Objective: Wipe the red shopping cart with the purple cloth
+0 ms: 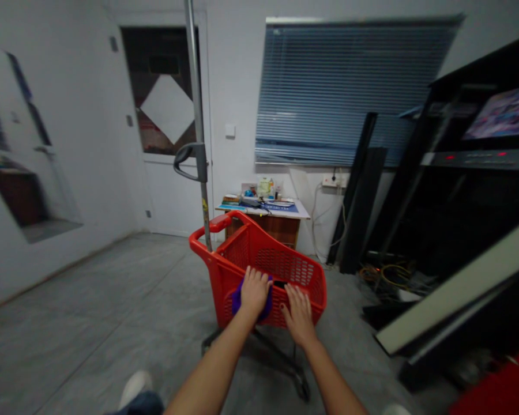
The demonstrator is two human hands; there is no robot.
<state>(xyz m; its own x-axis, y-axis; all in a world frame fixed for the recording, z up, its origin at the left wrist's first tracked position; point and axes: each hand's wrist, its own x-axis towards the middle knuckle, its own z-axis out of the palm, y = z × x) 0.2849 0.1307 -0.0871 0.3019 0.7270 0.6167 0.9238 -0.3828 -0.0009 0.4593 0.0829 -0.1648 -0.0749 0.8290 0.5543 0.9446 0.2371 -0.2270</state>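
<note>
A red plastic shopping cart (225,271) with perforated basket walls stands in front of me on a dark wheeled base. My left hand (255,291) presses a purple cloth (239,301) against the near side of the basket, fingers reaching to the top rim. Some of the cloth is hidden under the palm. Further right along the same side, my right hand (299,311) rests at the rim with its fingers stretched out and no object in it. A small dark thing (280,284) shows at the rim between the hands; I cannot make out what it is.
A metal pole (194,75) with a grey handle (191,161) rises by the cart's handle end. Behind stands a small desk (294,208) with various items. Dark panels and a long pale board (454,288) lean at the right. A door (173,196) is at the back left.
</note>
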